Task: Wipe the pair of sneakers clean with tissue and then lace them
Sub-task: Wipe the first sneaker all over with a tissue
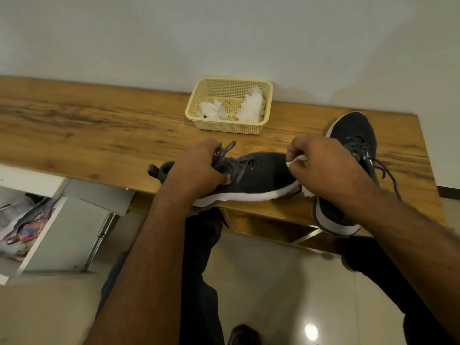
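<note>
- Two sneakers on the surface (99, 125): near sneaker (263, 175) on its side at the edge, second sneaker (353, 138) just beside.
- Left hand (199, 165) grips its laces (224, 155); right hand (323, 165) fingers pinch soft, tearable tissue (296, 160) at the toe.
- The sneaker looks light and flexible; hold it by the lacing.

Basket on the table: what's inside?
The basket holds two crumpled white tissue wads, one left, a taller one right. Mesh floor shows between them. Anything under the wads is covered.

— Counted? Two dark sneakers (258, 175) (353, 145), one cream basket (225, 125), far side.
— And inside, two crumpled tissues (211, 109) (252, 107); one more tissue (297, 160), near right.
</note>
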